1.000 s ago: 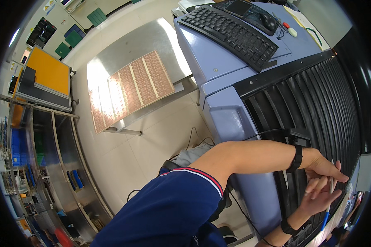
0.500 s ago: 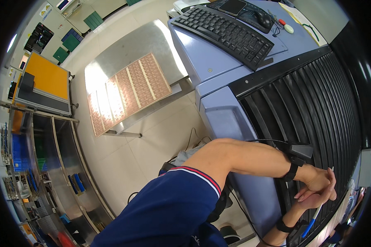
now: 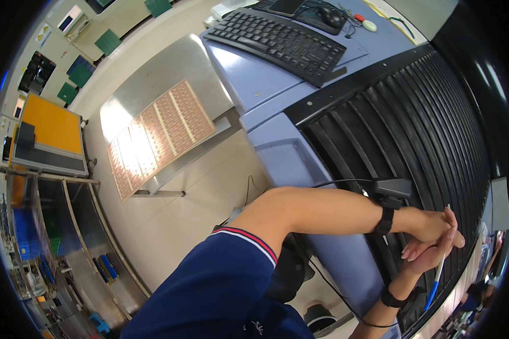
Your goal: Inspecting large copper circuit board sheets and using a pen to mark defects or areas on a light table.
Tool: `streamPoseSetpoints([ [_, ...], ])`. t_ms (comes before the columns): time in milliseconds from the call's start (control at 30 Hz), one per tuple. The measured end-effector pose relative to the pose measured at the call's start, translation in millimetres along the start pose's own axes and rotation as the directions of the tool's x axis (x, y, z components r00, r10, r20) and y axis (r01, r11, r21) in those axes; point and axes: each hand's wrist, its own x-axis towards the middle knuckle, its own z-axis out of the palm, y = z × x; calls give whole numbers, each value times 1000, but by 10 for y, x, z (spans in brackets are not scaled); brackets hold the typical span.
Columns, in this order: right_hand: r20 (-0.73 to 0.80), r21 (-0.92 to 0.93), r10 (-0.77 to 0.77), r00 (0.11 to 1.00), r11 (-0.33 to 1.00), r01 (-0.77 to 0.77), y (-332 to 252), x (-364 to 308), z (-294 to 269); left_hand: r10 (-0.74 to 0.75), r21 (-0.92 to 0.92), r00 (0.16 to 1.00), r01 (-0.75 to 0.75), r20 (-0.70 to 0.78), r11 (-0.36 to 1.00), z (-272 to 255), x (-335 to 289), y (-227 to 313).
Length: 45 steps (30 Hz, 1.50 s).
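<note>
My left arm, in a navy sleeve, reaches across to the right with a black strapped device on its wrist. My left hand has its fingers bent inward and overlaps my right hand. The right forearm comes up from the lower edge and wears a black wrist strap. A white pen with a blue end sticks out below the right hand, which seems to grip it. Where the hands overlap, some fingers are hidden. Both hands are above the black ribbed bellows cover of a blue machine.
A black keyboard and a mouse lie on the blue machine top. Left of it, a metal table carries a copper-coloured patterned panel. A metal rack and an orange-topped cart stand further left. A black cable hangs near my arms.
My view has turned slightly, so the machine, keyboard and table sit further left in the picture. My hands stay overlapped, and the pen stands a little steeper.
</note>
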Motion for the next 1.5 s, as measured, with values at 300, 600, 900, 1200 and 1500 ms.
streamPoseSetpoints([
  [300, 556, 683, 84, 827, 520, -512, -215, 222, -199, -80, -588, 997, 78, 22, 805, -50, 85, -88],
  [600, 136, 643, 227, 964, 721, -260, -47, 224, -277, -43, -678, 989, 130, 144, 723, -68, 45, -154],
  [900, 446, 669, 126, 886, 611, -423, -176, 150, 15, -56, -689, 978, 181, 200, 702, -136, 112, -118],
  [1200, 550, 730, 84, 831, 435, -527, -220, 159, 52, -10, -681, 964, 194, 265, 706, -130, 48, -235],
  [1500, 548, 798, 93, 831, 241, -553, -307, 83, 217, 46, -718, 968, 150, 246, 679, -143, 27, -199],
])
